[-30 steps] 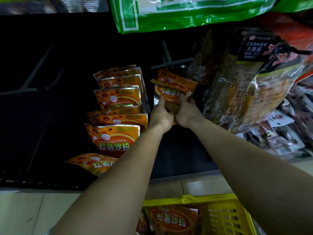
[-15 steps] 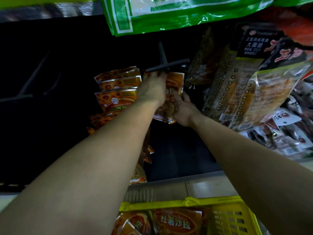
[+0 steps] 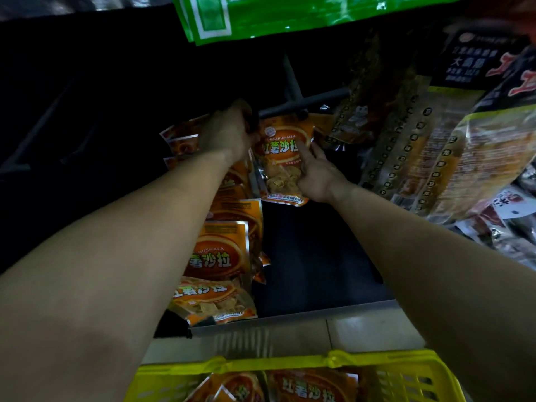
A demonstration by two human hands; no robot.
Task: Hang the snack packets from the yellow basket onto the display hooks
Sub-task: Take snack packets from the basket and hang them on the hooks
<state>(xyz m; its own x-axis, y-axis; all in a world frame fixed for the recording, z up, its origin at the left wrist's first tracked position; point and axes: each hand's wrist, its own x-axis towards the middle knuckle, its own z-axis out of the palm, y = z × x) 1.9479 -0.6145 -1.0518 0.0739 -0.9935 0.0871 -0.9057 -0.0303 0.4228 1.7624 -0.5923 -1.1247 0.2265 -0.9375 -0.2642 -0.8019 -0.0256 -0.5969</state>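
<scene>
Orange snack packet (image 3: pixel 282 158) up at twelve o'clock, just under the display hook (image 3: pixel 304 103). Left hand (image 3: pixel 229 134) pinches its top corner, likely lining it up with the prong; right hand (image 3: pixel 316 172) clasps the lower side, steadying it. Yellow basket (image 3: pixel 406 364) waits at six o'clock.

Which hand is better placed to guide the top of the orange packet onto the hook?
Left. The left hand is at the top edge of the packet, right beside the hook; the right hand grips lower down, likely just steadying it.
</scene>
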